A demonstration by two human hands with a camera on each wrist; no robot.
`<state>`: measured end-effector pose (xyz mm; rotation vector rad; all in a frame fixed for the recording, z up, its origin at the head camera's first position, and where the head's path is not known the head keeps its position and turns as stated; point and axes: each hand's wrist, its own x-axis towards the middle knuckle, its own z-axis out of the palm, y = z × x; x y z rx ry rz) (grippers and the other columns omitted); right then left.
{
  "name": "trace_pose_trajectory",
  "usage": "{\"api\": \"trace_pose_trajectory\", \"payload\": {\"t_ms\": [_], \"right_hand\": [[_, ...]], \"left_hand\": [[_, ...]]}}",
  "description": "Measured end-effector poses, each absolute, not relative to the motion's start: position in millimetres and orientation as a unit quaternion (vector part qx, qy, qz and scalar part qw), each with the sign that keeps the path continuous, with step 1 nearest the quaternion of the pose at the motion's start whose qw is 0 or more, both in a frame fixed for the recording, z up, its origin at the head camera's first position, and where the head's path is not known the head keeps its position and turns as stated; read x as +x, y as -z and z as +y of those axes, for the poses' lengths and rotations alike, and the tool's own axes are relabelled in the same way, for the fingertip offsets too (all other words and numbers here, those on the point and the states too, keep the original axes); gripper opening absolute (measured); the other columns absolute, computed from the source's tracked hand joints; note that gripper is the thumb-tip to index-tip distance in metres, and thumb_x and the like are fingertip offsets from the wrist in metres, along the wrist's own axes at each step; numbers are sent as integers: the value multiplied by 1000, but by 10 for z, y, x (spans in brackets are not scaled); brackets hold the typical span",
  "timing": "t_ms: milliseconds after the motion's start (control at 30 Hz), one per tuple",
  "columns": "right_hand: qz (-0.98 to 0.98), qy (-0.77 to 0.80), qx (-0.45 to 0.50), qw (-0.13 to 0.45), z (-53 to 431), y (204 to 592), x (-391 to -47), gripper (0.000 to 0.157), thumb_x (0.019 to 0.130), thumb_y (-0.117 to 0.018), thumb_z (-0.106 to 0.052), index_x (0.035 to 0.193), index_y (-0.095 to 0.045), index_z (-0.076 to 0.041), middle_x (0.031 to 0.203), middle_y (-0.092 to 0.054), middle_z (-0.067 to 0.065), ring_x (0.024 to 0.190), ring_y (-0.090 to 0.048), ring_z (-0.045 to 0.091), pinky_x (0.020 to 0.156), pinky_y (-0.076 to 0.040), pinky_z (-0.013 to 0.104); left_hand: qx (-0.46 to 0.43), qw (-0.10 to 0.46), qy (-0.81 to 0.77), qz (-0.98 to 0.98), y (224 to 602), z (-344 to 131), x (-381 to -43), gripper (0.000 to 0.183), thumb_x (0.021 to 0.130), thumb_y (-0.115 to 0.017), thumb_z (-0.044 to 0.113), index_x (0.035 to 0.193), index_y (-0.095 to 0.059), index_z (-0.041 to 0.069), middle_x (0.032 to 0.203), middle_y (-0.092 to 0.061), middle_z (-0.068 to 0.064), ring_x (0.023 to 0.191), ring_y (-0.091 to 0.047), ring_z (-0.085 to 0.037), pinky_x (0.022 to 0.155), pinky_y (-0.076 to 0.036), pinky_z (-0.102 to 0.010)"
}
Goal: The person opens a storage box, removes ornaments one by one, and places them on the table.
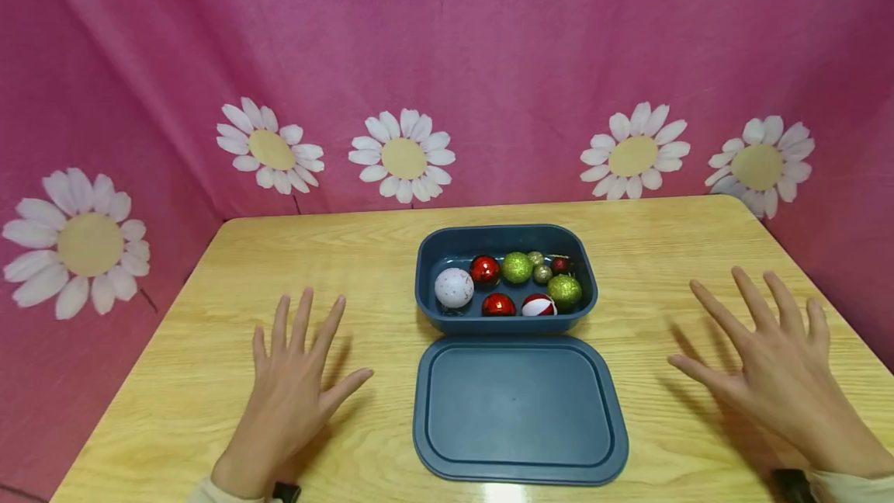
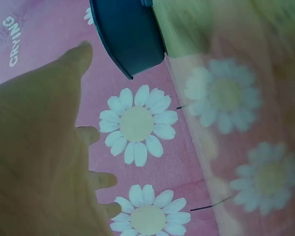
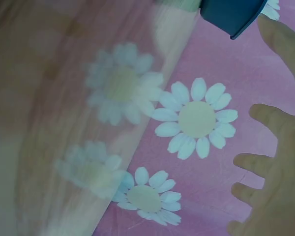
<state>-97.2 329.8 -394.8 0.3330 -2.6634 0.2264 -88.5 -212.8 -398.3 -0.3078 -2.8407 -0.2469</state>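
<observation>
On the left side of the table my left hand (image 1: 293, 386) is spread with straight fingers and holds nothing. My right hand (image 1: 775, 363) is likewise spread on the right side, apart from every object. Between them stands a dark blue-grey plastic box (image 1: 506, 324) without its cover. Inside lie a white speckled ball (image 1: 454, 288), red shiny baubles (image 1: 485, 269), green glitter baubles (image 1: 564, 292), a red-and-white bauble (image 1: 538, 305) and small gold balls (image 1: 542, 274). The matching lid (image 1: 520, 410) lies flat in front of the box. Both wrist views show the box's outer wall (image 2: 132, 39).
The light wood table (image 1: 349, 254) has rounded far corners. Behind it and along its sides hangs a pink cloth (image 1: 489, 60) printed with large white daisies. The table surface (image 3: 64, 147) reflects the daisies.
</observation>
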Motion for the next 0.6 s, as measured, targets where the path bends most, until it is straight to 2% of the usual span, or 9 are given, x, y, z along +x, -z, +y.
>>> {"api": "trace_pose_trajectory", "payload": {"t_ms": [233,400,500,600], "right_hand": [[-959,-86,140,230,3260,3874,-970,102,67,-79,-65,154,-39,-31,158,-27,23,148,-11,46,111,5,74],[-959,-89,150,224,3199,3839,-982,102,70,-79,-62,156,-34,-30,159,-25,23,148,-13,46,113,1,73],[-954,-101,166,227,3151,3818,-1002,103,71,-81,-56,157,-32,-28,159,-24,24,145,-19,48,113,-8,72],[-948,-114,187,233,3104,3778,-1029,103,70,-84,-48,157,-33,-26,159,-25,23,139,-28,50,107,-22,74]], "left_hand": [[-122,154,92,-976,3985,-2078,-908,95,83,-64,68,160,-22,30,167,-5,-13,150,2,-43,106,-11,-80],[-128,147,79,-978,3985,-2055,-918,95,84,-64,66,160,-21,30,165,-11,-17,150,-3,-44,106,-13,-79],[-136,137,74,-978,3990,-2035,-929,92,86,-63,64,160,-22,27,163,-16,-19,148,-10,-46,106,-17,-78],[-143,117,84,-979,4000,-2006,-943,87,90,-61,62,160,-23,27,161,-21,-21,146,-15,-46,106,-19,-77]]}}
